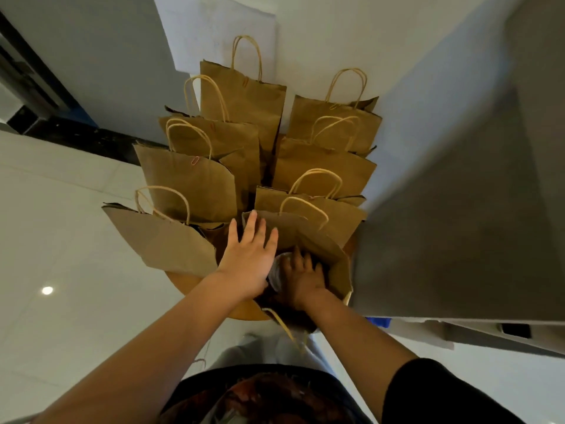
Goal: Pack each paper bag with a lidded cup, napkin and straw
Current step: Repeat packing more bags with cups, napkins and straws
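Note:
Several brown paper bags with twisted handles stand in two rows on a round wooden table [186,281]. The nearest bag [321,240] stands open at the table's front right. My right hand [301,278] reaches down inside it, fingers curled over a clear lidded cup [275,273] that shows only partly. With fingers straight, my left hand [249,255] lies flat against the bag's far left wall and rim. I see no napkin or straw.
A grey cabinet or wall panel [458,209] rises close on the right of the bags. Behind the rows is a white wall [305,41]. Pale tiled floor [61,240] spreads to the left. A closed bag [165,240] sits left of the open one.

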`<state>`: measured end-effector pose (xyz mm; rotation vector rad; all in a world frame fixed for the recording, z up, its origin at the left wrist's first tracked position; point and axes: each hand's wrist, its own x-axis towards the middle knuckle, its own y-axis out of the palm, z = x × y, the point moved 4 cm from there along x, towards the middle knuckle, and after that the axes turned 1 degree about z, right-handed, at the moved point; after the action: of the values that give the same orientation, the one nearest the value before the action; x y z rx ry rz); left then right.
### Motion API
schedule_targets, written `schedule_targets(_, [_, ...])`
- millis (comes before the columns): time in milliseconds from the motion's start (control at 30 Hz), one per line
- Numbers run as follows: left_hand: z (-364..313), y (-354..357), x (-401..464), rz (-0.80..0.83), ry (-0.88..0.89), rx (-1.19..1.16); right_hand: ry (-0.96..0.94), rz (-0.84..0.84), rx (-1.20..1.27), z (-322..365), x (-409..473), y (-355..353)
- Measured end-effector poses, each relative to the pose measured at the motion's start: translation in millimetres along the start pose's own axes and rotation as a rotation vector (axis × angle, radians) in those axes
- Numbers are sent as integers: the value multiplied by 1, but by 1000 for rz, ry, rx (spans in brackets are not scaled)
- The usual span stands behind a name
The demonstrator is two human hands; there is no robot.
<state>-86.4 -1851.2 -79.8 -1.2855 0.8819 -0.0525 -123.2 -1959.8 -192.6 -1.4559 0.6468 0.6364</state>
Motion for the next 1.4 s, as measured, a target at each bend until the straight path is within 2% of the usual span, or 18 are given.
schedule_targets(67, [-3, -14, -2, -20, 31, -33, 2, -60, 83, -1, -17, -20])
schedule_targets(267, [-34, -76, -28, -140, 112, -157, -73, -389, 341, -23, -100, -77])
schedule_targets(433, [-107, -125, -63, -318, 263, -118, -10, -604, 434, -62, -193, -90])
schedule_targets(633, [-214, -149, -91, -465, 437, -125, 216, -678, 465, -135, -295, -59])
schedule_targets(833, [-325, -164, -103, -444, 520, -183, 396, -741, 555, -225, -383, -14])
schedule_targets(1000, [-405, -187, -98, -421, 555, -319, 515, -844, 567, -293, -439, 3])
schedule_targets(1167, [-476, -216, -82, -428, 605, -292, 555, -940, 626, -356, -466, 6])
schedule_targets(1400, [-554, -265, -15, -505, 631, -265, 545, -977, 665, -460, -460, -14])
